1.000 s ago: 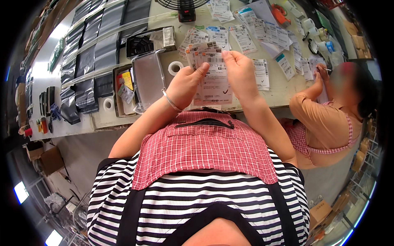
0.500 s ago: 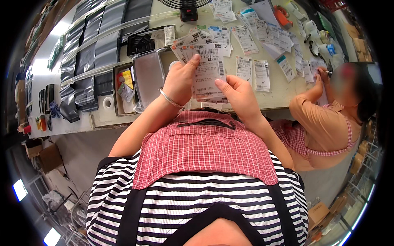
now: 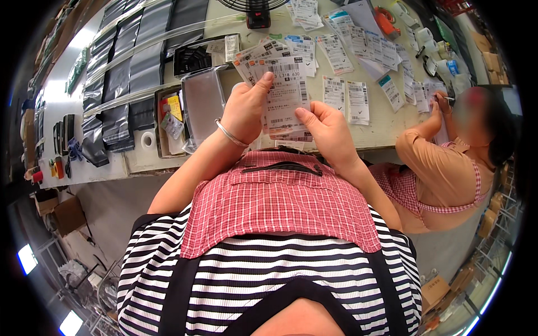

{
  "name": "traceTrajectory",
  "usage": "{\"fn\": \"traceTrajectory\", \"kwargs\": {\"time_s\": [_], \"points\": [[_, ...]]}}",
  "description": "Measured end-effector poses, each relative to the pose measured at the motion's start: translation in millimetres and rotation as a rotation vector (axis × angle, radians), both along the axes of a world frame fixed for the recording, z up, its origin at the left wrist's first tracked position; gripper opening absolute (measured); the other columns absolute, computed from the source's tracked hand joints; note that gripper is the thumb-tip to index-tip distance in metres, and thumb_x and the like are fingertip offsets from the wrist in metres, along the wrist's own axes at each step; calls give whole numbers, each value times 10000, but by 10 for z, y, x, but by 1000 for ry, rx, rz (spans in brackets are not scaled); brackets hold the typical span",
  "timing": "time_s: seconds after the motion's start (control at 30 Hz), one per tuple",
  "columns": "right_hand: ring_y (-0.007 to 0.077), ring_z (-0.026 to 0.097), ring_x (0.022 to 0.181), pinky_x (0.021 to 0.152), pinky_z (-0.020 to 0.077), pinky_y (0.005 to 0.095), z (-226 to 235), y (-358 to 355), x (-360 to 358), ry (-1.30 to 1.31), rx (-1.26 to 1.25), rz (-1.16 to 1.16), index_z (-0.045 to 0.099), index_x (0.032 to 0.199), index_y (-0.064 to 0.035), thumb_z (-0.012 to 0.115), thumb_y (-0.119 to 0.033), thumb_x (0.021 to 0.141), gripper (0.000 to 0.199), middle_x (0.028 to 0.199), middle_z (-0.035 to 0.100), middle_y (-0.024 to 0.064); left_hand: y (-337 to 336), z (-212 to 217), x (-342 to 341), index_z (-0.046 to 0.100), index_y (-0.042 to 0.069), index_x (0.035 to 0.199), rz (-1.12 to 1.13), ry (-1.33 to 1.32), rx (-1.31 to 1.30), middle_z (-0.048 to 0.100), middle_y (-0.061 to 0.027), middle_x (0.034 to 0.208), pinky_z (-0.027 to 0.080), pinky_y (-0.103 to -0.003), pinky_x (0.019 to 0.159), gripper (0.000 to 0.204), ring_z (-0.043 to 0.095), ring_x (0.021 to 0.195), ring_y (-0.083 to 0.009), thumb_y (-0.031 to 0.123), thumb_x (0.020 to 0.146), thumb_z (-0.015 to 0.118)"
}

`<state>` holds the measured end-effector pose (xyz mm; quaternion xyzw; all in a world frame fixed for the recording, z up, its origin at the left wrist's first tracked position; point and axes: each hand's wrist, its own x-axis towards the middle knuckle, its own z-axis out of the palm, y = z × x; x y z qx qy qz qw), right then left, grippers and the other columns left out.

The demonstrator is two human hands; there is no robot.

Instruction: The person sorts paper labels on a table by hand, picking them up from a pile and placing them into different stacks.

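A stack of printed shipping labels [image 3: 283, 101] is held up over the table's near edge, the top one facing me. My left hand [image 3: 249, 106] grips the stack along its left side, thumb pressed on the front; a bangle circles that wrist. At the lower right corner, my right hand [image 3: 324, 129] pinches the stack between thumb and fingers. Just beyond, a fan of more labels [image 3: 263, 51] shows behind the stack; whether the left hand holds these too I cannot tell. Two label piles [image 3: 358, 103] lie to the right.
Left of my hands stand an open box of small items [image 3: 171, 126] and a clear plastic bin [image 3: 202, 103]. Grey plastic mailer bags [image 3: 120, 73] cover the table's left. A small fan [image 3: 258, 17] stands at the back. On the right a co-worker [image 3: 443, 157] writes on papers.
Both hands keep their hold, and the stack has barely shifted. My right thumb sits marginally differently at the corner. The co-worker's pen has moved slightly.
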<state>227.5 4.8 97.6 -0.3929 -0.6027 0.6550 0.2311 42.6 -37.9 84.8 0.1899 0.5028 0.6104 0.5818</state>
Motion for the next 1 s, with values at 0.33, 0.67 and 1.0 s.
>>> {"fn": "traceTrajectory", "kwargs": {"time_s": [0.33, 0.67, 1.0], "points": [[55, 557, 738, 672, 482, 233, -11, 33, 20, -20, -31, 37, 661, 1055, 62, 571, -225, 1018, 303, 845, 681, 34, 28, -8, 0, 599, -92, 1119, 63, -110, 41, 680, -136, 999, 575, -319, 719, 384, 669, 841, -190, 275, 1015, 558], [59, 560, 721, 668, 478, 238, -66, -87, -53, 120, -131, 5, 667, 1016, 73, 556, -294, 1030, 383, 815, 677, 37, 66, -44, -17, 553, -60, 1204, 251, -343, 106, 657, -165, 1126, 577, -430, 861, 328, 670, 996, -288, 208, 1015, 539], [68, 583, 751, 692, 479, 222, -53, 129, -55, -27, -6, -217, 660, 1041, 64, 529, -267, 1042, 357, 885, 690, 48, 7, -19, -386, 601, -38, 1144, 165, 59, 42, 686, -122, 1024, 558, -377, 806, 329, 673, 917, -224, 260, 1009, 565]]}}
